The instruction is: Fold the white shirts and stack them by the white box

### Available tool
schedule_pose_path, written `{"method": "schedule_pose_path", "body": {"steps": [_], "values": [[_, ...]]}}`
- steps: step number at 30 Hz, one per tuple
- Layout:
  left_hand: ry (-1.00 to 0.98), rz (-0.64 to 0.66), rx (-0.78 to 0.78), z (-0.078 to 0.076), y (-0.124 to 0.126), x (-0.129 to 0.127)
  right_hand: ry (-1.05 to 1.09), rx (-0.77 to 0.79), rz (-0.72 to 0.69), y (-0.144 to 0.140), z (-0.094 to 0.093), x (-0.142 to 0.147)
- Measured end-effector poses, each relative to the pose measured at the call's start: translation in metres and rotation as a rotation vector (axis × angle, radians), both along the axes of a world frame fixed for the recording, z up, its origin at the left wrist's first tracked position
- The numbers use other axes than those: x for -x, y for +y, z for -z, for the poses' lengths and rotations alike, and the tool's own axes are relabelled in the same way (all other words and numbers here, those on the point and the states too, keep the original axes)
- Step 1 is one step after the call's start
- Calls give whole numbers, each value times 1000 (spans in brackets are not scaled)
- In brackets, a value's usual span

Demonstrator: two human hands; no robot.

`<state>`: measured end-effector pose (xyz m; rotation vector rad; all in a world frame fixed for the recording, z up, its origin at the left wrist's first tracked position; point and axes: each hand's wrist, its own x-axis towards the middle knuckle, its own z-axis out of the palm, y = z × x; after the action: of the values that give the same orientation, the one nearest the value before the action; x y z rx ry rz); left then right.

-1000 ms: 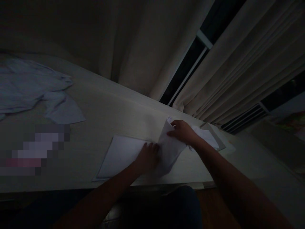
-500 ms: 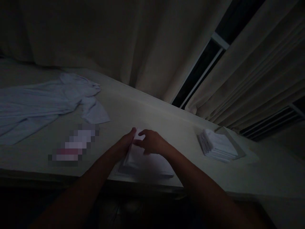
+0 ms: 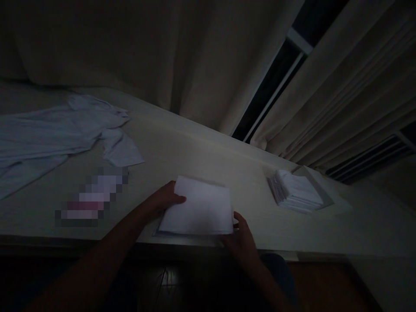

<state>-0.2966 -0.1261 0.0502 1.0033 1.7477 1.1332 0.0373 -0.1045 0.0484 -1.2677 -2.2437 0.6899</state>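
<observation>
A folded white cloth (image 3: 199,208) lies near the front edge of the table, smooth on top with layered edges along its front. My left hand (image 3: 169,197) holds its left edge, thumb lying on top and the other fingers mostly hidden. At the right edge, my right hand (image 3: 242,234) is closed on the cloth's front right corner, with its fingers curled at the side. The dim light hides finer detail of the cloth.
Spread at the left is a pale shirt-like garment (image 3: 55,125), with a blurred-out white and pink item (image 3: 92,195) before it. A stack of folded white cloths (image 3: 295,190) stands at the right on a flat sheet. Curtains (image 3: 195,65) hang behind the table (image 3: 198,147).
The cloth's raised left part now lies flat on top. My right hand has moved from the upper left edge to the right edge, and my left thumb now presses on top.
</observation>
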Motion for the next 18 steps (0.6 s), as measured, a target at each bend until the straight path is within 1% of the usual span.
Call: {"method": "schedule_pose_path", "body": {"steps": [2,4,8,9,11,16,18], "values": [[-7,47,32,0,1,1,0,-98,-16,-9,14,6],[-17,58,65,-1,1,2,12,-178,-2,-11,24,14],[-109,99,72,0,0,1,57,-211,164,-6,37,23],[-138,113,69,0,0,1,51,-215,183,-4,39,23],[-171,125,61,1,0,1,11,-235,177,-2,41,21],[-121,75,63,6,1,-1,-131,-313,144,2,43,15],[-137,89,39,9,1,-4,-166,-315,149,4,43,14]]}}
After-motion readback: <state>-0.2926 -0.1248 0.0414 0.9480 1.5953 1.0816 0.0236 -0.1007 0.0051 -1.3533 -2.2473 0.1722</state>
